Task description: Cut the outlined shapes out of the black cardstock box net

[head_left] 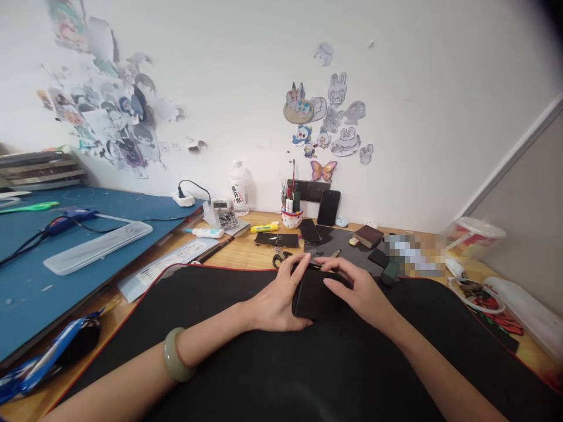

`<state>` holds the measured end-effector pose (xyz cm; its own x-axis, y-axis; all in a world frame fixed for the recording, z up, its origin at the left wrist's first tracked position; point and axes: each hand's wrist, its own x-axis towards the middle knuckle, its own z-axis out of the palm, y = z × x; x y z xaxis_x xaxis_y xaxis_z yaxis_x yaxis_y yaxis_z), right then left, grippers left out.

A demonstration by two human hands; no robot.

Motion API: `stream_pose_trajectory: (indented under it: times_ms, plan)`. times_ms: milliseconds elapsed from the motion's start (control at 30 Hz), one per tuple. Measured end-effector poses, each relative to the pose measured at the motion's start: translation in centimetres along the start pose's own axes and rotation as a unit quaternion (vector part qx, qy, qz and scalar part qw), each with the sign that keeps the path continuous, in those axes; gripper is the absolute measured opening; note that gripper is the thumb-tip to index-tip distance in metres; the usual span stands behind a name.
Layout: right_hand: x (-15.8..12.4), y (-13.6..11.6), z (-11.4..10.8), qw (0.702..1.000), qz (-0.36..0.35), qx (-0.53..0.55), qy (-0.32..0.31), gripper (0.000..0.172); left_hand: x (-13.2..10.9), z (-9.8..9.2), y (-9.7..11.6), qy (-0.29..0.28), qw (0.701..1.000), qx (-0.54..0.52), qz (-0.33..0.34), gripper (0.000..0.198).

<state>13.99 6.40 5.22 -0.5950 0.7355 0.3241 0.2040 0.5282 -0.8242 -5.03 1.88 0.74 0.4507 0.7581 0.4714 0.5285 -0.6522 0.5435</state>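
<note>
A dark brown leather piece (313, 296), folded like a small wallet, lies on the black desk mat (281, 369). My left hand (277, 299) curls round its left side, fingers closed over the far edge; a ring is on one finger and a green bangle on the wrist. From the right, my right hand (358, 287) presses on top of it, fingers bent and together. Both hands grip the same piece.
Scissors (280, 257), dark leather scraps (277, 239), a yellow marker (264, 228), a pen cup (291, 217) and a phone (328, 207) lie behind the mat. A blue cutting mat (53, 281) with tools fills the left. Plastic tubs (472, 237) stand at right.
</note>
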Motion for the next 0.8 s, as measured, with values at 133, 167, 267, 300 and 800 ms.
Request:
stream_pose_trajectory:
  times_ms: [133, 167, 267, 300, 800]
  plan:
    - [0.5, 1.1, -1.3, 0.977, 0.073, 0.134, 0.149, 0.025, -0.1, 0.0, -0.3, 0.018, 0.999, -0.035, -0.019, 0.115]
    - [0.5, 1.7, -1.8, 0.957, 0.129, 0.157, 0.206, 0.027, -0.1, 0.0, -0.3, 0.024, 0.998, -0.044, -0.025, 0.115]
    - [-0.3, 3.7, -2.7, 0.927, 0.224, 0.171, 0.247, 0.033, -0.1, 0.0, -0.4, 0.037, 0.997, -0.06, -0.039, 0.115]
    - [-0.6, 4.3, -2.7, 0.919, 0.253, 0.18, 0.244, 0.036, -0.1, 0.0, -0.4, 0.041, 0.996, -0.064, -0.042, 0.115]
    - [-0.8, 1.7, -0.6, 0.929, 0.16, 0.314, 0.111, 0.045, 0.7, 0.3, 0.1, 0.2, 0.904, -0.346, -0.153, 0.11]
